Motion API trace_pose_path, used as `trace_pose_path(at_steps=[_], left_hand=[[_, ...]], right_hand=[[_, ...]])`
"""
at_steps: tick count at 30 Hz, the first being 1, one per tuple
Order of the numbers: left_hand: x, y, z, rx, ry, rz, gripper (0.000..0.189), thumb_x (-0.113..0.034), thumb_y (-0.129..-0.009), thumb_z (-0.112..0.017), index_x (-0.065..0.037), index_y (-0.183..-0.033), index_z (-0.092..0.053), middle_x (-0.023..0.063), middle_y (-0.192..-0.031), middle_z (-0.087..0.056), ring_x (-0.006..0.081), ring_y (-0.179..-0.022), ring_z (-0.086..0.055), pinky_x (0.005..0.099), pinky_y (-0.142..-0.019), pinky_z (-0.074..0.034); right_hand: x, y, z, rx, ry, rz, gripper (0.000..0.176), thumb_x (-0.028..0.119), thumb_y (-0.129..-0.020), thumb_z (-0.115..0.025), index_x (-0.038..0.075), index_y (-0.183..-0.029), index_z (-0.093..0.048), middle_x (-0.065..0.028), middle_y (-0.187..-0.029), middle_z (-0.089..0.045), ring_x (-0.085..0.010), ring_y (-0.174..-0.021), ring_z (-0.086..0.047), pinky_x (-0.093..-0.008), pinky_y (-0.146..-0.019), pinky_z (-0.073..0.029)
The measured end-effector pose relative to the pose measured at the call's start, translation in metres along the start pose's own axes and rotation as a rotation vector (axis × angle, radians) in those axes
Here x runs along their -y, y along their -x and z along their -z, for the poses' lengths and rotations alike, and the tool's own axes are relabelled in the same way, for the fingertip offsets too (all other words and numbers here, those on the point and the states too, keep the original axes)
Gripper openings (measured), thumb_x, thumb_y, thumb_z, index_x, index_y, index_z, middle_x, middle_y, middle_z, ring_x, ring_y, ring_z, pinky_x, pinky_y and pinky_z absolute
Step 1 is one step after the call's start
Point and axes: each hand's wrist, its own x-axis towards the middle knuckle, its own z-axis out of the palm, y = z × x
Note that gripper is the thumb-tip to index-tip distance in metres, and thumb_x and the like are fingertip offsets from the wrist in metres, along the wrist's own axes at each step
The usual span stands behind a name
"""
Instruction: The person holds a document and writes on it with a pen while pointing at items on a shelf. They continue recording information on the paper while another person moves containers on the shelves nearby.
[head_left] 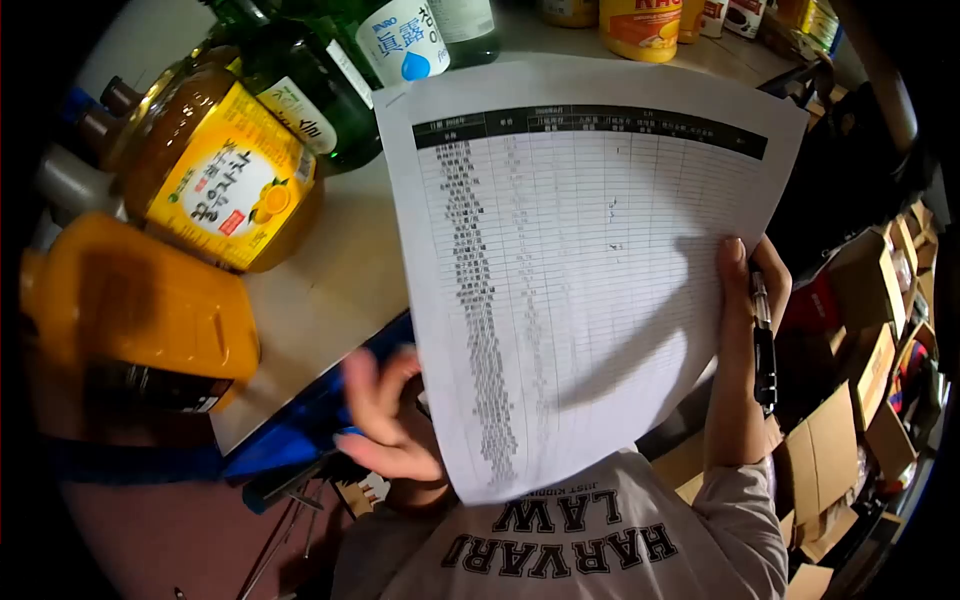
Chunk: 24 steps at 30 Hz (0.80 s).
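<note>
At left, an orange plastic jug (150,310) and a glass jar with a yellow citrus label (235,175) stand on a pale tabletop (340,235), with green glass bottles (335,110) behind. The left hand (400,430), blurred and partly hidden by the sheet, has its visible fingers spread and slightly curled at the sheet's lower left edge; contact cannot be determined. At centre, a white printed paper sheet (620,300) is pinched at its right edge between the right hand's (755,280) thumb, in front, and fingers, behind, with a black-and-clear pen (765,350) held alongside; opened brown cardboard boxes (825,450) lie at far right.
</note>
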Motion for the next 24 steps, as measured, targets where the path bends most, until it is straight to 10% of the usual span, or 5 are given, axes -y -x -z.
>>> trace_pose_path(at_steps=[2, 4, 11, 24], left_hand=[[-0.010, -0.002, -0.011, -0.339, -0.023, 0.051, 0.054, -0.034, -0.085, -0.039, -0.002, -0.125, -0.024, 0.0215, -0.111, -0.045, 0.0226, -0.095, -0.048, 0.0332, -0.081, -0.039], [0.029, 0.032, -0.099, 0.111, -0.386, 0.033, 0.059, -0.034, -0.083, -0.045, 0.004, -0.123, -0.025, 0.0208, -0.108, -0.048, 0.0214, -0.091, -0.050, 0.0301, -0.075, -0.040], [0.047, 0.043, -0.071, 0.419, 0.549, 0.818, 0.067, -0.040, -0.074, -0.057, 0.008, -0.115, -0.034, 0.0146, -0.109, -0.048, 0.0188, -0.095, -0.048, 0.0301, -0.080, -0.037], [0.025, 0.057, -0.148, 0.549, 0.162, 0.741, 0.026, -0.013, -0.077, -0.045, 0.006, -0.095, -0.050, 0.0115, -0.083, -0.056, 0.0154, -0.070, -0.052, 0.0237, -0.064, -0.040]], right_hand=[[0.005, 0.012, -0.001, -0.034, -0.010, 0.043, 0.037, 0.034, -0.078, -0.056, -0.002, -0.085, -0.057, -0.0021, -0.068, -0.054, -0.0078, -0.060, -0.046, -0.0204, -0.056, -0.038], [-0.077, -0.053, 0.061, -0.093, -0.044, 0.024, 0.037, 0.034, -0.078, -0.056, -0.002, -0.085, -0.057, -0.0019, -0.068, -0.054, -0.0077, -0.060, -0.046, -0.0205, -0.056, -0.037], [-0.095, -0.052, 0.056, -0.081, -0.125, 0.048, 0.035, 0.033, -0.078, -0.056, -0.002, -0.081, -0.054, -0.0003, -0.064, -0.050, -0.0070, -0.059, -0.042, -0.0201, -0.055, -0.035], [-0.153, -0.070, 0.107, -0.160, -0.208, -0.031, 0.029, 0.028, -0.080, -0.055, 0.000, -0.072, -0.054, 0.0038, -0.061, -0.044, -0.0033, -0.057, -0.036, -0.0166, -0.054, -0.027]])
